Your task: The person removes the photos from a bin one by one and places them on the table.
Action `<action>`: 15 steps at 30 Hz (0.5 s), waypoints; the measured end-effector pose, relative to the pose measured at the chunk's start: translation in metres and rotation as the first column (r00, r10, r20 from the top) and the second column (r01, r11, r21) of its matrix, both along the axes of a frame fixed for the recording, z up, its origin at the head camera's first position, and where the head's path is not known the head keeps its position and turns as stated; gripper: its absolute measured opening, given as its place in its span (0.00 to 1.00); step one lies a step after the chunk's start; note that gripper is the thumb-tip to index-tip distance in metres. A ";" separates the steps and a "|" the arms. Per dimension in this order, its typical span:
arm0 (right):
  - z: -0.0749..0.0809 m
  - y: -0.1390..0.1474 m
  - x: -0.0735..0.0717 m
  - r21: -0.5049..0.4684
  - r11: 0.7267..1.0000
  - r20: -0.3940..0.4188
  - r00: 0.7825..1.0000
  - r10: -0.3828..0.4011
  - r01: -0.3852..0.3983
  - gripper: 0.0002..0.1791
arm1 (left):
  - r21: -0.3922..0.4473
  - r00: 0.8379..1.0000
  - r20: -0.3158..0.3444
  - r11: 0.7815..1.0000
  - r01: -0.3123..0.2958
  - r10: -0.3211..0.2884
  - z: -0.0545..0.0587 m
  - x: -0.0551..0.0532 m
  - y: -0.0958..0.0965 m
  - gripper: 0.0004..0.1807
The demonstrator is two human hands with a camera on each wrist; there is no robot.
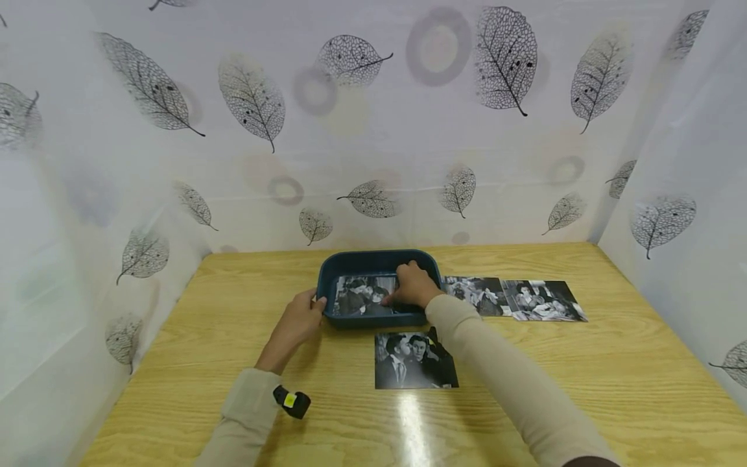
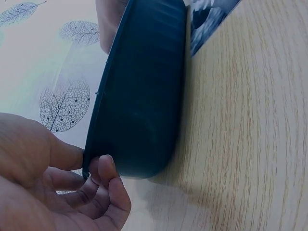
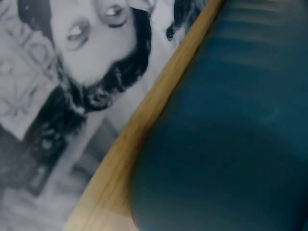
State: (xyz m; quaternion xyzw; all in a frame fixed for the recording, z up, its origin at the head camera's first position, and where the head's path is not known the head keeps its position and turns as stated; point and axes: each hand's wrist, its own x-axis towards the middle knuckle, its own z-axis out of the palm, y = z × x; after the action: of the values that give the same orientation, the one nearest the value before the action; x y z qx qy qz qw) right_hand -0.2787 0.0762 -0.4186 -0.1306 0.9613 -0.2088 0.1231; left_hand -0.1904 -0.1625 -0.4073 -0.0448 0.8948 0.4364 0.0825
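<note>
Blue tray [image 1: 373,320] has its left rim pinched by the left hand [image 1: 299,319]; the right hand [image 1: 415,285] reaches inside to a photo [image 1: 355,297], whether gripping it I cannot tell; the tray sits on a wooden table [image 1: 233,305], one print [image 1: 403,370] in front, two prints [image 1: 545,301] to its right.

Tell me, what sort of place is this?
Probably a makeshift tabletop booth: a wood-grain table with leaf-printed sheeting on three sides, and a dark blue tray and black-and-white photos laid out on top.
</note>
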 end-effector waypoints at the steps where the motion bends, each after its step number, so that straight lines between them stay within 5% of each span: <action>1: -0.001 -0.001 0.000 0.000 1.000 -0.001 1.000 -0.003 0.003 0.27 | 0.003 1.000 0.000 1.000 0.000 0.000 0.000 0.000 0.000 0.22; 15: -0.005 -0.003 -0.001 -0.096 0.989 -0.042 0.992 -0.116 0.111 0.33 | 0.011 1.000 -0.006 1.000 0.005 -0.005 0.000 0.001 0.000 0.23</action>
State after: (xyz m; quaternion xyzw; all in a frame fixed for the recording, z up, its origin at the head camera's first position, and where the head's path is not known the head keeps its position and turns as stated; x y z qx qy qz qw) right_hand -0.2801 0.0732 -0.4234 -0.0861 0.9590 -0.2573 0.0821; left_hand -0.1899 -0.1628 -0.4071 -0.0409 0.8927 0.4413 0.0814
